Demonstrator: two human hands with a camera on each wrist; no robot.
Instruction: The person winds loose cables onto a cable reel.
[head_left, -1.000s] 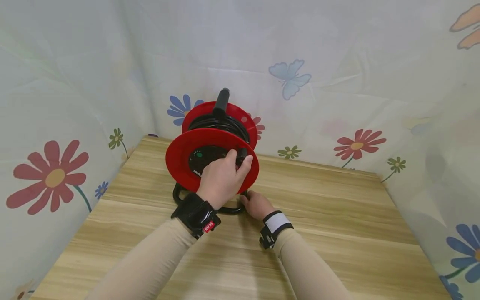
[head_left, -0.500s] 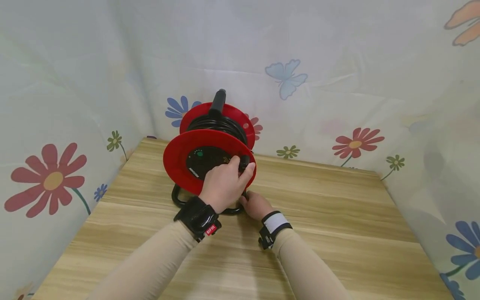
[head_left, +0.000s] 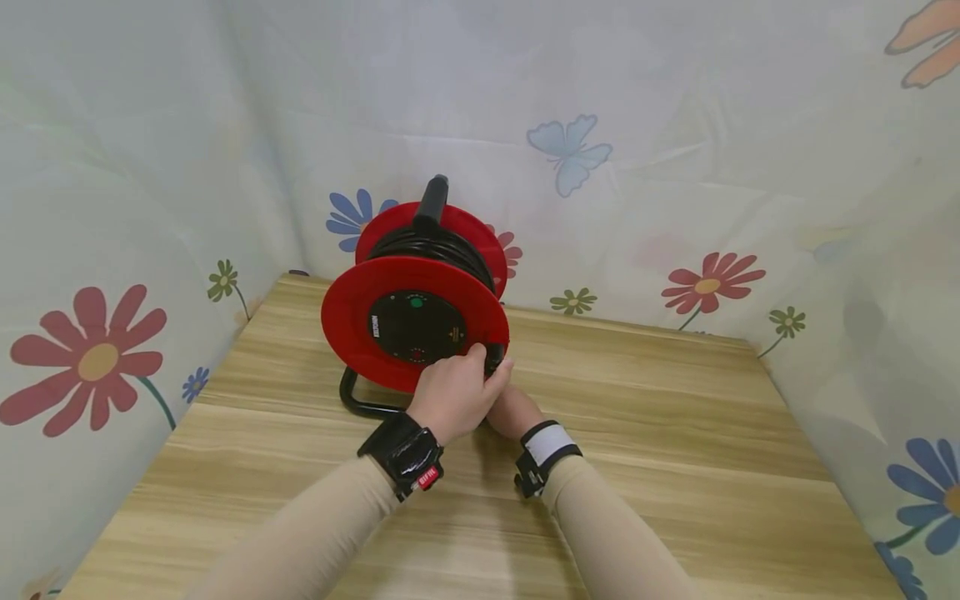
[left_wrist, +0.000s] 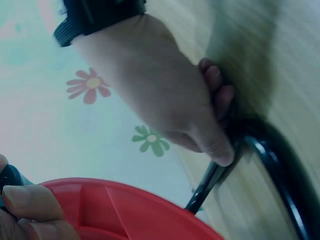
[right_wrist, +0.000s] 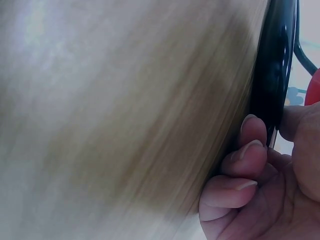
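Head view: red cable reel [head_left: 415, 321] sits upright on its black tube stand [head_left: 358, 403], centre-left of frame, on the wooden table [head_left: 675, 433] near the back-left corner of the floral curtain [head_left: 675, 167]. Reel axis runs roughly front-to-back, slightly angled toward frame left; near flange faces the camera, black hub panel [head_left: 417, 325] with green dot visible. Carry handle [head_left: 431, 200] points up and a bit away, at top of reel. Black cable [head_left: 435, 246] is wound on the drum between the two red flanges.

Left hand [head_left: 456, 392]: fingers curled round the small black crank knob [head_left: 493, 357] at the lower right edge of the near flange, gripping it. Left wrist view shows a thumb tip [left_wrist: 25, 197] on that knob at lower left of frame.

Right hand [head_left: 516, 410]: low behind the left hand, on the table, fingers and thumb wrapped round the stand's tube. Right wrist view confirms: fingertips [right_wrist: 250, 150] curled under the black tube [right_wrist: 272, 65], thumb on the other side. Left wrist view shows the same grip, centre frame [left_wrist: 165, 95].
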